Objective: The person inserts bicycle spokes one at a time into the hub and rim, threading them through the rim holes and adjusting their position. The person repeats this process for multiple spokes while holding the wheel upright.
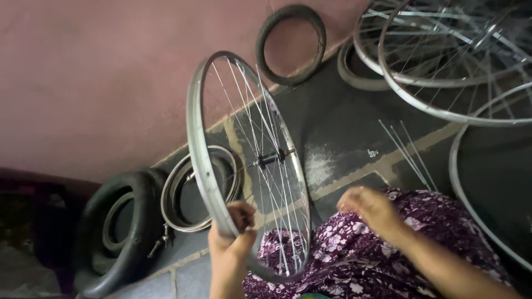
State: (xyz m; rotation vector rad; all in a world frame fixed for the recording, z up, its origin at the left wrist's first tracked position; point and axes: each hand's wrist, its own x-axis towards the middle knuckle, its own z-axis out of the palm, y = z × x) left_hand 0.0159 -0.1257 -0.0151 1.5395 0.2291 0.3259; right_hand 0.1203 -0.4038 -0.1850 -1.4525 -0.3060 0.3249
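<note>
A silver spoked bicycle wheel [200,149] stands upright in front of me, its black hub [271,159] near the middle. My left hand [233,235] is closed on the lower part of its rim. My right hand [370,207] rests with curled fingers on my lap, on purple flowered cloth [354,260], just right of the wheel's spokes. I cannot make out anything in that hand.
A black tyre [119,232] and a bare rim [183,194] lean at the left by the pink wall. A small tyre [290,44] leans on the wall. Several spoked wheels [443,61] lie at top right; loose spokes [407,152] lie on the dark floor.
</note>
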